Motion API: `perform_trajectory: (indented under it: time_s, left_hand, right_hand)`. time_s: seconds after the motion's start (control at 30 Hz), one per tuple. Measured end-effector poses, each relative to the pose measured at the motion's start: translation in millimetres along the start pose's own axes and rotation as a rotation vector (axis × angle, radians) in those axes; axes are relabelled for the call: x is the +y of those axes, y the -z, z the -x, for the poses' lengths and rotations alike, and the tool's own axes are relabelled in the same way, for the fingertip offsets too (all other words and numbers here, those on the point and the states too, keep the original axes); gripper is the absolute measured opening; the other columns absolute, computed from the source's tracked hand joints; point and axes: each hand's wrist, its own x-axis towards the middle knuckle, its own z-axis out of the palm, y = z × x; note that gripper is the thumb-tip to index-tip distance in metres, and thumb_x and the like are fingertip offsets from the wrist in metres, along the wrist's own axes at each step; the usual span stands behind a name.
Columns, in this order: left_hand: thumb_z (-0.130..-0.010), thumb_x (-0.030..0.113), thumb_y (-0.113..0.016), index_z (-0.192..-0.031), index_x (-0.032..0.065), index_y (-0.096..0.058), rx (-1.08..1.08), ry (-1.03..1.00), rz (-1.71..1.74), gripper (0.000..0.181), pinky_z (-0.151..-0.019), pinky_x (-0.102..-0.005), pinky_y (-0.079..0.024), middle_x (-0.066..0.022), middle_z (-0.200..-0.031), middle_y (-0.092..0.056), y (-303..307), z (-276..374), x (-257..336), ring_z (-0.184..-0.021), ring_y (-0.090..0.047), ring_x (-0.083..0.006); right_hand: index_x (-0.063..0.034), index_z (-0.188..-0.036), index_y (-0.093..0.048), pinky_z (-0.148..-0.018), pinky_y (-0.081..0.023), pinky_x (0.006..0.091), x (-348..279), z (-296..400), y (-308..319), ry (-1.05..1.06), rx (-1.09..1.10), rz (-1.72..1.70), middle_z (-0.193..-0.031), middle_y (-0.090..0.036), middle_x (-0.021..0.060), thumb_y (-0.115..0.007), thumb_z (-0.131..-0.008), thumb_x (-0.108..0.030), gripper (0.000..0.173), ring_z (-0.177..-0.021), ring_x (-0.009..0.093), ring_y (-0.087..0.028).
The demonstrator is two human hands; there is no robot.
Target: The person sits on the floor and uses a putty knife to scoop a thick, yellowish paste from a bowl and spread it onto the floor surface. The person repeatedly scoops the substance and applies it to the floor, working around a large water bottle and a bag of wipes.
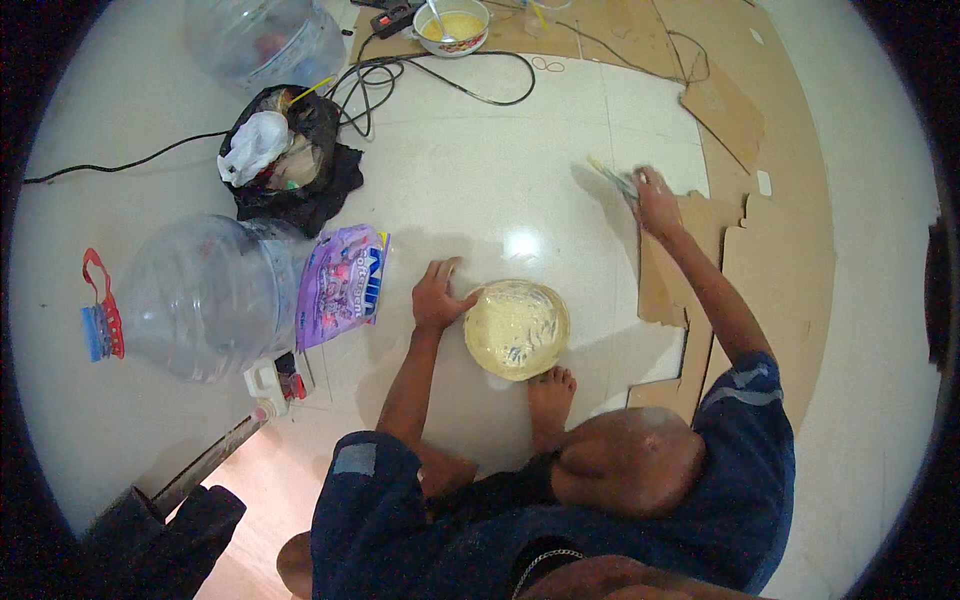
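Observation:
A round bowl-shaped object, coated in a glossy pale yellow layer, rests on the tiled floor in front of me. At its left edge is my left hand, thumb against the rim and fingers apart. My right hand is raised to the right of it, closed around the end of a thin brush-like tool with a pale yellowish tip pointing up and left. The tool is slightly blurred, so its exact kind is unclear. Farther off, an enamel pot holds a yellow substance and a metal spoon.
Cardboard sheets cover the floor at right. On the left lie a large clear plastic bottle, a purple Softergent packet and a black bag of rubbish. A black cable loops near the pot beside a power strip.

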Motion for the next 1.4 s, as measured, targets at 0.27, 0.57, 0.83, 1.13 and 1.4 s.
perform_trajectory:
  time_s: [0.27, 0.57, 0.83, 1.13, 1.4]
  left_hand:
    - [-0.057, 0.047, -0.078, -0.113, 0.0118, -0.058, -0.065, 0.075, -0.028, 0.069, -0.062, -0.0336, -0.051, -0.0051, -0.096, -0.057, 2.3, 0.0, 0.4, -0.063, -0.059, -0.0187]
    - [-0.055, 0.045, -0.079, -0.112, 0.0119, -0.059, -0.057, 0.084, -0.005, 0.068, -0.062, -0.0343, -0.052, -0.0058, -0.097, -0.057, -4.3, 1.1, -5.0, -0.061, -0.059, -0.0195]
    - [-0.057, 0.047, -0.078, -0.111, 0.0111, -0.060, -0.030, 0.044, -0.041, 0.068, -0.061, -0.0345, -0.052, -0.0061, -0.096, -0.057, -0.3, -1.3, -1.4, -0.061, -0.059, -0.0185]
    - [-0.058, 0.045, -0.079, -0.111, 0.0115, -0.060, 0.009, 0.004, -0.052, 0.066, -0.060, -0.0342, -0.051, -0.0062, -0.095, -0.057, -1.7, 0.3, -3.4, -0.058, -0.057, -0.0181]
    - [-0.059, 0.047, -0.078, -0.112, 0.0112, -0.059, -0.019, 0.028, -0.026, 0.067, -0.060, -0.0353, -0.051, -0.0070, -0.095, -0.057, -1.1, 0.4, -1.7, -0.062, -0.058, -0.0200]
  right_hand:
    - [-0.0127, -0.107, -0.063, -0.090, -0.047, 0.0385, -43.3, -169.4, 0.8, 0.020, -0.127, 0.161, -0.112, -0.053, 0.0099, -0.059, -0.078, -0.011, 0.030, -0.107, 0.028, -0.052]
    - [-0.0035, -0.098, -0.060, -0.076, -0.054, 0.0382, -44.0, -181.1, -27.0, 0.202, -0.170, 0.171, -0.104, -0.055, 0.0117, -0.053, -0.083, -0.010, 0.017, -0.099, 0.029, -0.056]
    - [-0.0042, -0.100, -0.061, -0.081, -0.052, 0.0411, -50.9, -149.0, -7.1, 0.247, -0.310, 0.154, -0.112, -0.051, 0.0109, -0.052, -0.083, -0.008, 0.019, -0.106, 0.030, -0.053]
    - [-0.0045, -0.095, -0.064, -0.080, -0.051, 0.0432, -36.7, -177.1, 0.9, -0.066, -0.211, 0.057, -0.108, -0.055, 0.0168, -0.059, -0.077, -0.010, 0.019, -0.096, 0.035, -0.059]
    - [-0.0062, -0.098, -0.064, -0.080, -0.053, 0.0417, -36.5, -218.0, -16.3, -0.043, -0.343, 0.208, -0.112, -0.055, 0.0127, -0.058, -0.078, -0.006, 0.021, -0.102, 0.032, -0.058]
